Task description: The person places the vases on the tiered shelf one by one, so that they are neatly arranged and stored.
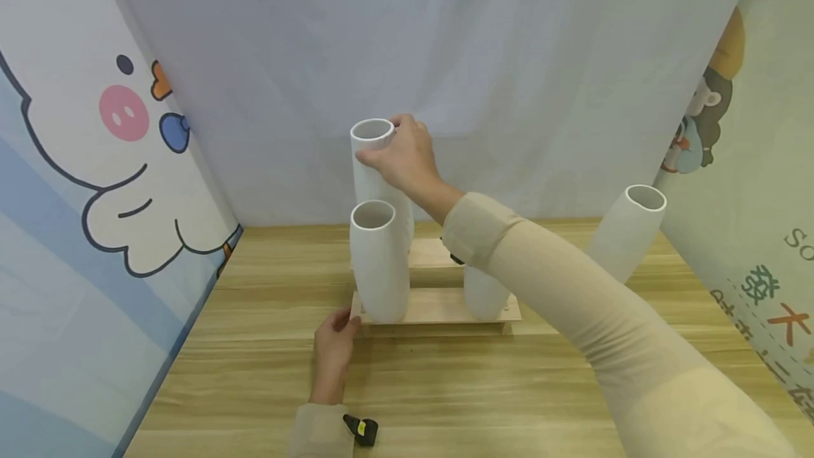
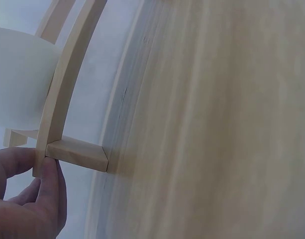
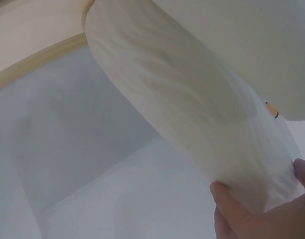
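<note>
**Left hand (image 1: 333, 348) on the wooden stand (image 1: 439, 306), right hand (image 1: 410, 161) on the rear vase (image 1: 376, 186)**

Nearest, the left hand pinches the stand's front left corner, thumb against fingers. Just beyond it the front left vase (image 1: 381, 267) stands on the lower tier; the front right vase (image 1: 486, 295) is partly covered by the right sleeve (image 1: 540, 260), and another white vase (image 1: 626, 232) shows past that arm. Farthest, the right hand spans the rear vase near its rim, thumb and fingers curled round it; its base is hidden overhead.

Only the left wrist view shows fingers beneath the slat, beside a crosspiece (image 2: 77, 153); only the right wrist view shows the gripped vase's rippled side.
</note>
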A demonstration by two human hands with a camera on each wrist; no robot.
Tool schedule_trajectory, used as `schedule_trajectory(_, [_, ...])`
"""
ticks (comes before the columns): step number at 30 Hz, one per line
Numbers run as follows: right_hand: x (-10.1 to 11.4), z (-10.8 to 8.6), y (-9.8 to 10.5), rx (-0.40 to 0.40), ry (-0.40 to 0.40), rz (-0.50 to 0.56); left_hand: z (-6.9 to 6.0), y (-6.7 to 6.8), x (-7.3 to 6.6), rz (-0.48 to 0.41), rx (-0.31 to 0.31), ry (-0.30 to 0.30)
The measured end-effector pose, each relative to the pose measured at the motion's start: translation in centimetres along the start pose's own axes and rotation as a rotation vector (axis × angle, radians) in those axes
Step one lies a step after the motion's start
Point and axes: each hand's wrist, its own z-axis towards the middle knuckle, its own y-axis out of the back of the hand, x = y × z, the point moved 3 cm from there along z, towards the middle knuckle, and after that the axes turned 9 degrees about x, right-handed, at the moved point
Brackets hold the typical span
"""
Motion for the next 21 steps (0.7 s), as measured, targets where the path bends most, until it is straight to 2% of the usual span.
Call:
schedule_trajectory(10, [-0.15, -0.12, 0.22, 0.004, 0.006, 0.002, 0.00, -0.08, -0.11, 0.004, 0.014, -0.010])
schedule_trajectory(21, [0.09, -0.17, 0.63, 0.012, 0.012, -0.014, 0.07, -0.11, -0.04, -0.007, 0.000, -0.023])
